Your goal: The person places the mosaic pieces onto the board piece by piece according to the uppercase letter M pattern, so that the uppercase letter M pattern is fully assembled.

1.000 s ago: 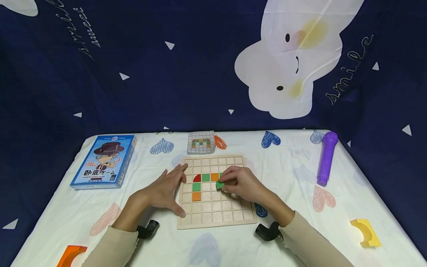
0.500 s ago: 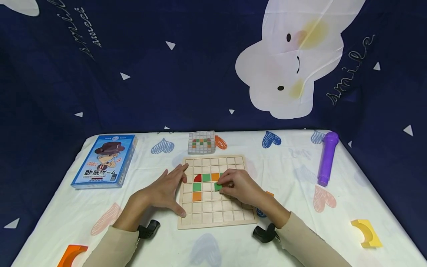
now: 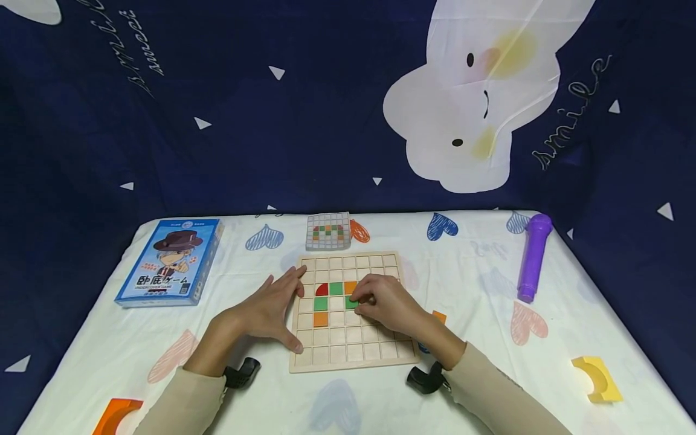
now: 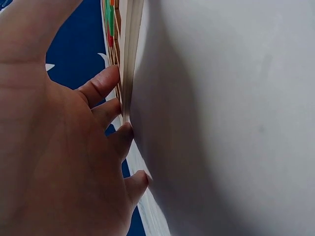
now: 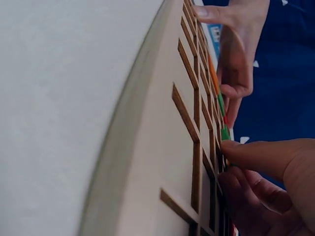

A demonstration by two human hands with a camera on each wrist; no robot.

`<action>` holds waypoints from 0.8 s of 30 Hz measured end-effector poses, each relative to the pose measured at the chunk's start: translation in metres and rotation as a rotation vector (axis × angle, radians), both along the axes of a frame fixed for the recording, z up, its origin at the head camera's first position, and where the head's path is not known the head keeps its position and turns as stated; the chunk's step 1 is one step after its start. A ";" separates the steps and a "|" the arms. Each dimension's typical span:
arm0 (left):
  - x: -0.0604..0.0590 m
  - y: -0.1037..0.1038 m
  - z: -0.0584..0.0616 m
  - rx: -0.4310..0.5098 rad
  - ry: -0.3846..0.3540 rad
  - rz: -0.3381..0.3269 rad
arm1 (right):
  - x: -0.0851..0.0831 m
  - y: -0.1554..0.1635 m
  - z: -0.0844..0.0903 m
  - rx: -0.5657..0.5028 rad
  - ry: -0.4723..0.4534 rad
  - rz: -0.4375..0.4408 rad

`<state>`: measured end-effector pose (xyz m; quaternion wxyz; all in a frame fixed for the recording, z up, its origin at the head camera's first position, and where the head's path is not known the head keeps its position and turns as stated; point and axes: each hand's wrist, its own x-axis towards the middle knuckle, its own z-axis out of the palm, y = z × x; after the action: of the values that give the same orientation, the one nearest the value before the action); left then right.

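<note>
Down onto the wooden board (image 3: 348, 356) goes the green tile (image 3: 351, 303), pinched by the right hand (image 3: 383, 305). Left hand (image 3: 266, 314) lies flat, fingers straight. Blue box (image 3: 171, 263) reads "UNDERCOVER GAME".

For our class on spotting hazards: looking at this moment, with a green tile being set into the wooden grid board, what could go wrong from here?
1. The right hand covers the green tile, so it might seat crooked.
2. The left hand only rests against the board, which could slide.
3. Neighbouring tiles, like the orange tile, could get knocked.
</note>
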<state>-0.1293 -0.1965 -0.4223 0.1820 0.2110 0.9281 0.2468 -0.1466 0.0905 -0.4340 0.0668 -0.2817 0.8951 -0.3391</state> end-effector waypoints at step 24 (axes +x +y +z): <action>-0.002 -0.002 -0.005 0.001 0.004 0.000 | -0.001 -0.003 0.002 0.036 0.017 0.034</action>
<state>-0.1314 -0.1982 -0.4269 0.1801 0.2115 0.9284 0.2467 -0.1476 0.0875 -0.4322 0.0702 -0.2984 0.8967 -0.3193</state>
